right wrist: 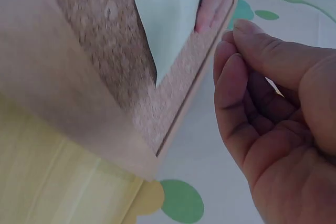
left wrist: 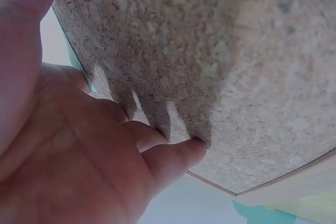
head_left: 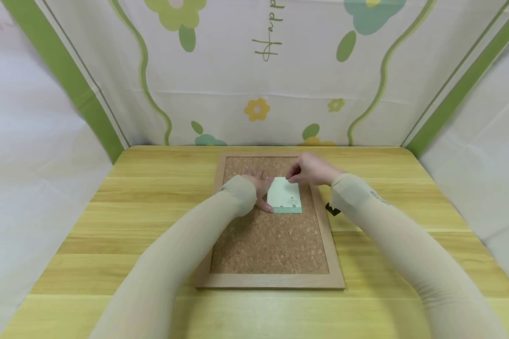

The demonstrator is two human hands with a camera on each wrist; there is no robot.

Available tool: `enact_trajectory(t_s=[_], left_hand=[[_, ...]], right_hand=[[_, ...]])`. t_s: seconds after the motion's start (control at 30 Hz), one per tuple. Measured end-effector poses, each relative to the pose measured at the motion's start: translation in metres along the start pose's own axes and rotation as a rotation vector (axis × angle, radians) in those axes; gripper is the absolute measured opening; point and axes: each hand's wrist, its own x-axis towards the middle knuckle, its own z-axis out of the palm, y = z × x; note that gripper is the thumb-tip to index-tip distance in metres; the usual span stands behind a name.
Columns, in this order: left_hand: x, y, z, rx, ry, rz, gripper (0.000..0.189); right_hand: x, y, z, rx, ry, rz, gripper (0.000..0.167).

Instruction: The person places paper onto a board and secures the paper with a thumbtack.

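Note:
A pale mint sheet of paper [head_left: 285,194] with a green lower band lies on a wood-framed cork board [head_left: 275,240]. My left hand [head_left: 258,184], fingers spread, rests on the cork and the paper's left edge. Its fingertips touch the cork in the left wrist view, where the palm [left wrist: 89,145] shows. Over the paper's top edge is my right hand [head_left: 316,169], thumb and forefinger tips together. They seem to pinch a tiny pin-like thing, mostly hidden by the fingertips. In the right wrist view this hand [right wrist: 278,98] has its other fingers curled and stands off the board.
The board lies on a wooden table [head_left: 152,216]. A small black item [head_left: 332,208] lies right of the frame, partly behind the right sleeve [head_left: 356,195]. A white cloth printed with flowers [head_left: 258,75] hangs behind the table, with white cloth at both sides.

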Motion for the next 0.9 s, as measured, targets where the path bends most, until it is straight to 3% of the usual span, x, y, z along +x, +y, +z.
enact_trajectory(t_s=[0.2, 0.47, 0.7, 0.9], left_hand=[[-0.005, 0.002, -0.003, 0.015, -0.011, -0.009, 0.114], [-0.007, 0.002, -0.002, 0.041, 0.001, 0.029, 0.112], [-0.004, 0.003, -0.002, 0.045, 0.003, -0.008, 0.112], [-0.003, 0.005, -0.001, 0.082, 0.026, -0.005, 0.112]], right_hand=[[0.01, 0.001, 0.007, 0.024, -0.033, -0.005, 0.004], [0.019, 0.007, 0.012, 0.031, -0.052, 0.042, 0.004], [0.024, 0.011, 0.015, 0.043, -0.062, 0.057, 0.004], [0.028, 0.011, 0.018, 0.072, -0.063, 0.123, 0.005]])
